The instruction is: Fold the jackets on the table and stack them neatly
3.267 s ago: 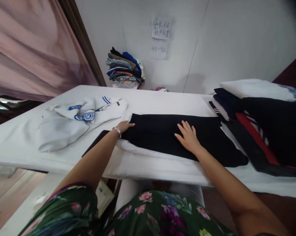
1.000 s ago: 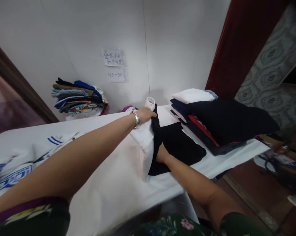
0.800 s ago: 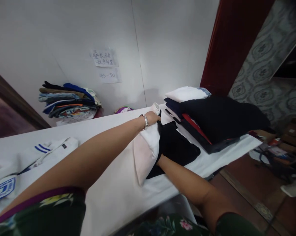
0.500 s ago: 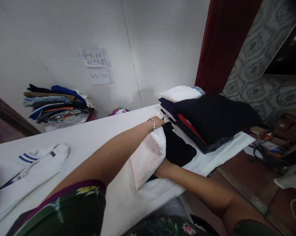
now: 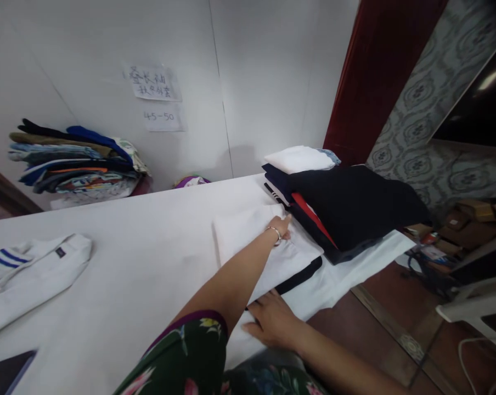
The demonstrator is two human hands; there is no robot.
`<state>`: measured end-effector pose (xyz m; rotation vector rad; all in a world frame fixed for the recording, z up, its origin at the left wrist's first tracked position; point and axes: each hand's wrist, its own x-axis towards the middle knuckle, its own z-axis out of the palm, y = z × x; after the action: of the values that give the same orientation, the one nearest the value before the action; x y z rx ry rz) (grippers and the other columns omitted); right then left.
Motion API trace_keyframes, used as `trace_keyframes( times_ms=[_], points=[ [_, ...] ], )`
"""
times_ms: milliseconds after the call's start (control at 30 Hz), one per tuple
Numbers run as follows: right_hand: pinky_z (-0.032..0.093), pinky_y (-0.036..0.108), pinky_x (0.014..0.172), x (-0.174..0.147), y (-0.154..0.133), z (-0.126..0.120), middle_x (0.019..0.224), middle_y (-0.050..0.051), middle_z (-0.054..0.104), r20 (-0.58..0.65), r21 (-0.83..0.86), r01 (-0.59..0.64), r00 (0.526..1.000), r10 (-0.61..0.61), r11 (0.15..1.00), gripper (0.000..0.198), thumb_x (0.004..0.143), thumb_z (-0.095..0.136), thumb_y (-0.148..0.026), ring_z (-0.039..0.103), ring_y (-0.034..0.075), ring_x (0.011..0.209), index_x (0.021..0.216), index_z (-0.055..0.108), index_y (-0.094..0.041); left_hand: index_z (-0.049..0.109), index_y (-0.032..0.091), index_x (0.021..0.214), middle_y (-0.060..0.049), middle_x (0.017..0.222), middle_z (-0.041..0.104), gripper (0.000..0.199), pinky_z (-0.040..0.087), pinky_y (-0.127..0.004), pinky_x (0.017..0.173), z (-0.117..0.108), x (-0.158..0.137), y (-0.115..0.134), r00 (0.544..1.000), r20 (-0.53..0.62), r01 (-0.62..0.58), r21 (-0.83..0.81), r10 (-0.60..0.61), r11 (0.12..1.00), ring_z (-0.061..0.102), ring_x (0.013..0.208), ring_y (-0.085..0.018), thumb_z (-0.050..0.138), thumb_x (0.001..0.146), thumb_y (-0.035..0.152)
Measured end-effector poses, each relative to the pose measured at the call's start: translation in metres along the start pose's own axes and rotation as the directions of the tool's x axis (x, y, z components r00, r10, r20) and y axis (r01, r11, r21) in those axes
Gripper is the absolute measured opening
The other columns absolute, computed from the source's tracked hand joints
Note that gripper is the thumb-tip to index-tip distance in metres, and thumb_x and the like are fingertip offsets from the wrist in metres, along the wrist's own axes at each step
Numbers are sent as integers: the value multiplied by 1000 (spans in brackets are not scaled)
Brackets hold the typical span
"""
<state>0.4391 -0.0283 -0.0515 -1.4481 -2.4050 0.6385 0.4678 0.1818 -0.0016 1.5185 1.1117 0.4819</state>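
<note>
A folded white garment (image 5: 248, 236) lies on top of a black garment (image 5: 299, 276), whose dark edge shows along the near right side. My left hand (image 5: 280, 226), with a bracelet at the wrist, rests on the white cloth near its far right edge, fingers apart. At the near edge of the pile, my right hand (image 5: 275, 321) lies with fingers stretched and thumb spread, its fingertips touching the cloth edge. To the far left a white garment with blue stripes (image 5: 62, 274) is spread on the white table (image 5: 149, 274).
Close to the right stands a stack of folded dark clothes (image 5: 355, 208) with a folded white piece (image 5: 297, 159) on top. Another clothes pile (image 5: 79, 159) sits beyond the table's back left. A dark flat object (image 5: 7, 373) lies front left. A white stool (image 5: 474, 307) stands right.
The white garment has come down from a raised, tilted position to lie flat over the black one. My left hand has shifted slightly right, and my right hand has come out nearer to me.
</note>
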Motion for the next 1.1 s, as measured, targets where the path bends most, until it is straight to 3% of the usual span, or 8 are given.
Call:
trace_keyframes(
  times_ms=[133,233,333,433,533,800,933,1100],
  points=[
    [29,50,117,-21,-5,-17,136,8,63,-58,192,151,988,-142,970,47,91,59,-44,51,30,132,136,60,-27,57,11,125,-16,110,70,36,58,-32,78,-1,-25,-17,999,22,-25,1,25,1000,71,86,-17,43,101,34],
    [47,43,104,-35,-5,-34,117,5,73,-106,458,157,987,-121,875,35,97,50,-38,65,24,114,123,69,-27,59,17,126,-13,120,70,33,55,-31,91,-13,-51,-21,991,59,-119,14,118,993,69,102,-17,54,93,23],
    [57,34,87,-41,0,-56,102,4,78,-249,623,217,966,-73,751,33,98,47,-34,72,20,96,117,73,-27,62,20,125,-9,130,67,34,45,-36,109,-38,-80,-22,945,99,-328,276,313,904,62,120,-20,53,92,22],
    [56,35,92,-29,7,-83,109,5,77,-418,523,266,908,-28,810,30,97,51,-31,71,21,102,115,74,-27,58,19,134,-12,145,57,42,30,-48,120,-64,-105,-30,885,96,-390,687,456,613,48,137,-25,49,95,31],
    [49,42,107,9,14,-106,128,8,69,-482,378,214,876,-6,901,36,96,52,-35,63,23,121,126,68,-25,53,16,140,-17,154,45,54,17,-61,121,-69,-118,-46,912,55,-257,849,408,461,32,147,-35,52,93,41],
    [15,53,124,156,29,-106,164,12,25,-127,-29,88,988,-91,996,70,95,46,-57,14,28,154,153,39,-18,39,17,152,-12,158,40,63,6,-57,124,-41,-115,-77,888,41,-233,899,459,371,17,152,-34,44,95,44],
    [10,47,124,176,75,-108,163,8,30,49,-270,-131,988,149,954,63,98,40,-54,19,24,153,152,40,-22,42,12,150,-17,157,40,68,7,-56,124,-44,-113,-80,914,76,-237,897,397,373,23,151,-32,36,96,53],
    [12,54,121,172,139,-117,164,13,24,-70,-319,-416,907,416,852,63,100,35,-49,19,30,152,154,34,-17,38,15,153,-15,160,35,68,10,-55,124,-43,-115,-83,927,89,-240,887,364,394,26,150,-30,31,97,54]
  ],
)
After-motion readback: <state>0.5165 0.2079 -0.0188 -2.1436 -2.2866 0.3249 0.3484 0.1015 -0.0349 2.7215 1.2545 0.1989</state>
